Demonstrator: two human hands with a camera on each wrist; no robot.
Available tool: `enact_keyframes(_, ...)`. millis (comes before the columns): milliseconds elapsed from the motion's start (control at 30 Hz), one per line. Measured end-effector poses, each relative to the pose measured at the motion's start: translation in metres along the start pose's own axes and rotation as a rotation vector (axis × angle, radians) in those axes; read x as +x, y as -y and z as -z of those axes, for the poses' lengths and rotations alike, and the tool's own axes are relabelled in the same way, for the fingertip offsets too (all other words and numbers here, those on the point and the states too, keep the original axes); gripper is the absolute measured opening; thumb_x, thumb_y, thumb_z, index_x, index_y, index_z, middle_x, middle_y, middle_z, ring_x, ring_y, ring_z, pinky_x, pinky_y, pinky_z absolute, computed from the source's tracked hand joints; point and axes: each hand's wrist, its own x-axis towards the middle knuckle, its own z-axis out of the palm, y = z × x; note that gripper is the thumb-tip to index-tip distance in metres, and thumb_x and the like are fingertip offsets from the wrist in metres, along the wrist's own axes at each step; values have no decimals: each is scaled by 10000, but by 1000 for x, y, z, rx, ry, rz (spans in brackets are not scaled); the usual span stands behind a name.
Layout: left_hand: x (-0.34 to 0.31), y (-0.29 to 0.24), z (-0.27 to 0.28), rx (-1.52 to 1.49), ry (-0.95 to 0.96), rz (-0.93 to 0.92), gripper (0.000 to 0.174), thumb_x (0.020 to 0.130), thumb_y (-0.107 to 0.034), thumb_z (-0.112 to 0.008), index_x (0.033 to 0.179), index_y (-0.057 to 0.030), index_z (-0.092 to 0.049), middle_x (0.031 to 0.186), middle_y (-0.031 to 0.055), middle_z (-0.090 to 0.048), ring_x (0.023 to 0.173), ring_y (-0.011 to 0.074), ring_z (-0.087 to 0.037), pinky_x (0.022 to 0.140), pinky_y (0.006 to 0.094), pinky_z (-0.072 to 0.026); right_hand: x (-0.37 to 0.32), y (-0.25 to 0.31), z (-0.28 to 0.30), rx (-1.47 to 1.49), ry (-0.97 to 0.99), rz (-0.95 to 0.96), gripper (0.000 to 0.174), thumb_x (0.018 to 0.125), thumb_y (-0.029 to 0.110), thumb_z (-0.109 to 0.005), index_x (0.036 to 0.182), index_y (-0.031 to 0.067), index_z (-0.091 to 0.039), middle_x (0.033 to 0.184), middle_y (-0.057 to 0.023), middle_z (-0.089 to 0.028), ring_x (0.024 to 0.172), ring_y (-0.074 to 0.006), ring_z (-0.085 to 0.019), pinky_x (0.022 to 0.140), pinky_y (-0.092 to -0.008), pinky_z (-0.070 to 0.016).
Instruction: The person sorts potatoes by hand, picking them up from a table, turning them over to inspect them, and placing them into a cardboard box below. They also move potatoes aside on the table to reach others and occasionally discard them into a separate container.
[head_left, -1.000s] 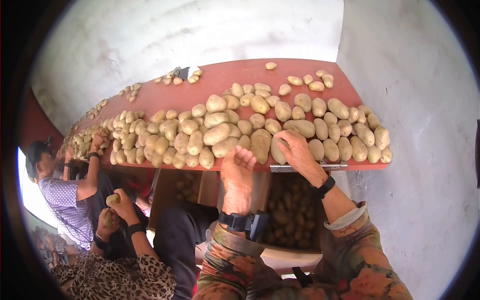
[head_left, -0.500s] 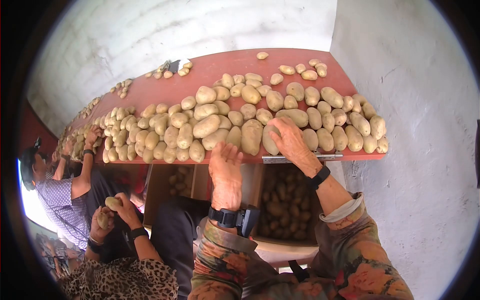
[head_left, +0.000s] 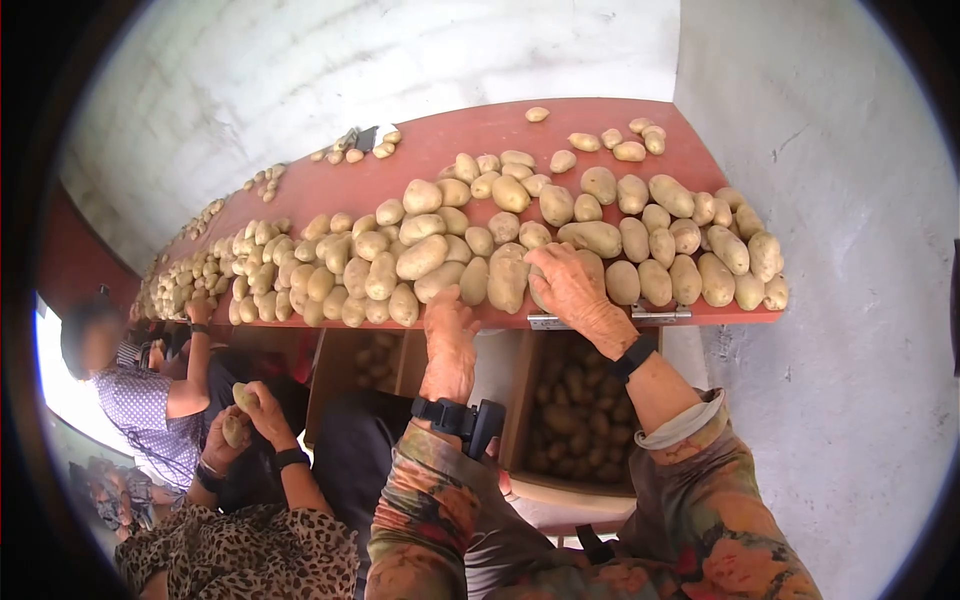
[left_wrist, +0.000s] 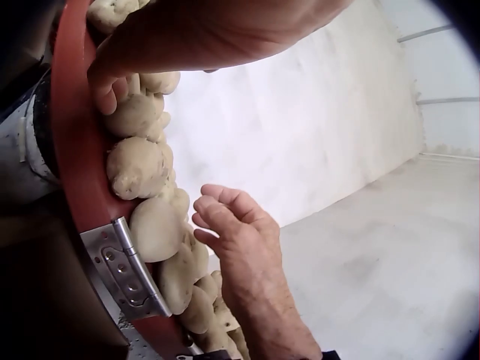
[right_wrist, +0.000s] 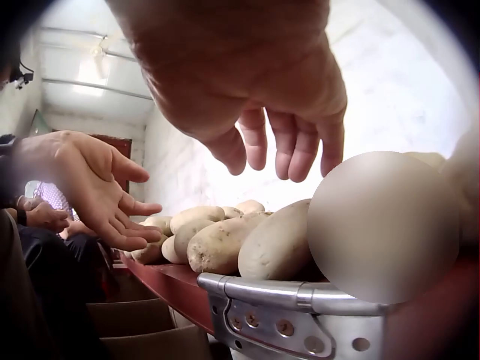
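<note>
Many tan potatoes (head_left: 507, 278) lie crowded along the front of a red table (head_left: 330, 195). My left hand (head_left: 450, 335) is at the front edge, its fingertips near the front row. In the right wrist view, that left hand (right_wrist: 86, 187) shows its palm, with fingers loosely extended and nothing in them. My right hand (head_left: 578, 290) hovers palm down over the front-row potatoes, beside the long large one. Its fingers hang relaxed above a pale potato (right_wrist: 277, 244) in the right wrist view, with a gap between.
A metal hinge (head_left: 600, 318) runs along the table's front edge. Below stand a box of potatoes (head_left: 515, 450) and another box (head_left: 330, 390) to its left. Another person's hands (head_left: 250, 420) hold potatoes at lower left; one more person (head_left: 140, 390) sits beyond. A wall (head_left: 800, 200) bounds the right.
My left hand has turned from palm facing up to its back showing, fingers toward the front row. My right hand stays over nearly the same potatoes. The head view has shifted slightly.
</note>
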Motion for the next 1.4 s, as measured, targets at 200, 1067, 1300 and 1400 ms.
enact_keyframes(200,19,4,-15,216,3,-8,591,834,-301,-595,1369,-153,-389,1338,144,-414,1176,294,-416,920,503,-370,2,3,0,38,52,-27,266,767,73,-628,1022,53,-558,1000,-143,-570,958,-342,-535,820,-440,-467)
enact_keyframes(1067,-10,4,-27,61,-160,-101,467,853,-292,-612,1251,-72,-507,1000,57,-602,780,141,-524,648,283,-406,17,15,-10,210,116,42,510,725,21,-656,1205,78,-494,1211,-168,-514,1164,-376,-441,987,-449,-384)
enact_keyframes(1300,-29,-5,-31,79,178,-104,410,836,-368,-643,1127,-84,-583,895,21,-597,749,149,-549,675,303,-459,15,23,1,220,159,92,593,673,-6,-673,1215,76,-446,1204,-173,-491,1127,-363,-469,935,-435,-417)
enact_keyframes(1400,-27,-11,-30,87,246,-143,415,854,-415,-622,1092,-75,-601,846,17,-605,748,139,-559,687,303,-474,16,25,15,283,176,18,580,656,54,-705,1172,59,-441,1157,-206,-528,1088,-367,-510,883,-428,-442)
